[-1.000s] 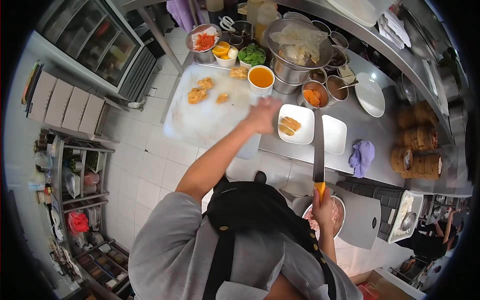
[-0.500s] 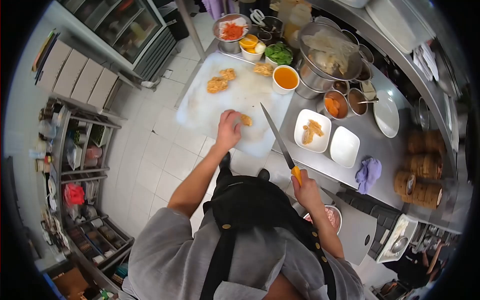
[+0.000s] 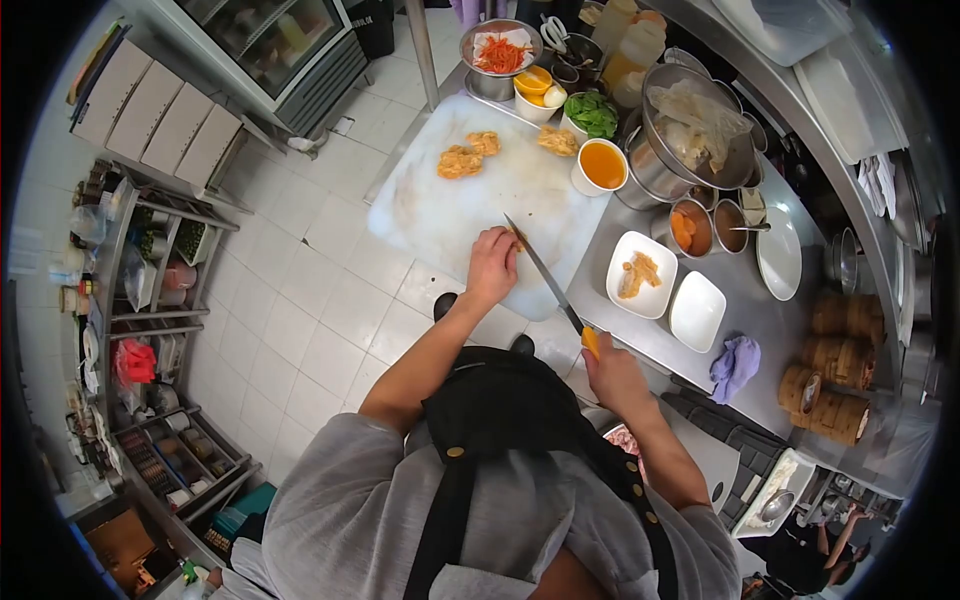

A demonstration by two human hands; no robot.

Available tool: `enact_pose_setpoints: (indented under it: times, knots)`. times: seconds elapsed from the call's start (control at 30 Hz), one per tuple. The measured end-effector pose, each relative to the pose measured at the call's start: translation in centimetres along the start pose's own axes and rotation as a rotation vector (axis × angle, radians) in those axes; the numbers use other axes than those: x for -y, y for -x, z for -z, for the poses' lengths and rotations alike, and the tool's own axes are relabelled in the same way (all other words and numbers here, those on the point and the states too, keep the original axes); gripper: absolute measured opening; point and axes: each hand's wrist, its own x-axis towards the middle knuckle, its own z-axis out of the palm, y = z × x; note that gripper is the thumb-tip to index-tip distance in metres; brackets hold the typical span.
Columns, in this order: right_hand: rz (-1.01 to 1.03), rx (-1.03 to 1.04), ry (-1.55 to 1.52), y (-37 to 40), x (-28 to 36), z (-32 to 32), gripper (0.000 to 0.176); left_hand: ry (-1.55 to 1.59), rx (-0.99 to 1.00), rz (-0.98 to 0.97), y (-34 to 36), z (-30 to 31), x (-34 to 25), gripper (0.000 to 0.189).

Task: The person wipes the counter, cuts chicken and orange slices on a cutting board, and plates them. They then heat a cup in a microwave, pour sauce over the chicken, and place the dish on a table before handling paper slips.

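My right hand (image 3: 616,377) is wrapped round the yellow handle of a long kitchen knife (image 3: 548,277). The blade slants up and left over the white cutting board (image 3: 425,215), its tip beside my left fingers. My left hand (image 3: 492,264) rests at the board's near side, fingers closed on a small golden fried piece (image 3: 519,241), mostly covered by fingers and blade. Larger fried pieces (image 3: 460,161) lie further back on the board, with another fried piece (image 3: 557,140) near a cup of orange liquid (image 3: 602,165).
Right of the board, a white bowl (image 3: 612,290) holds cut strips, beside a second white bowl (image 3: 698,312) and a purple cloth (image 3: 736,365). Bowls of shredded orange food (image 3: 500,54) and green leaves (image 3: 592,115) line the back. Steel pots (image 3: 650,165) stand behind.
My left hand has moved right and closed on the small fried piece. The knife has come closer, its blade now against that piece. The whole view has shifted slightly.
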Motion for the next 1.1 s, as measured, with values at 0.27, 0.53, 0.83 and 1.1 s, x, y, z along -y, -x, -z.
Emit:
enact_pose_setpoints:
  times: [0.27, 0.53, 0.83, 1.1]
  knots:
    - [-0.009, 0.107, 0.147, -1.0, 0.8, 1.3, 0.03, -0.001, 0.022, -0.005, -0.3, -0.1, 0.1, 0.023]
    - [0.035, 0.013, -0.033, -7.8, -0.8, -7.1, 0.03, 0.009, 0.015, -0.023, -0.4, -0.2, 0.1, 0.017]
    - [-0.046, -0.21, -0.299, 1.4, -4.3, -2.0, 0.03, -0.061, 0.299, -0.061, -3.4, 1.9, -2.6, 0.033]
    - [-0.307, -0.511, -0.423, 9.3, -6.8, -1.5, 0.022, -0.036, 0.626, -0.235, -6.8, -4.8, -4.7, 0.024]
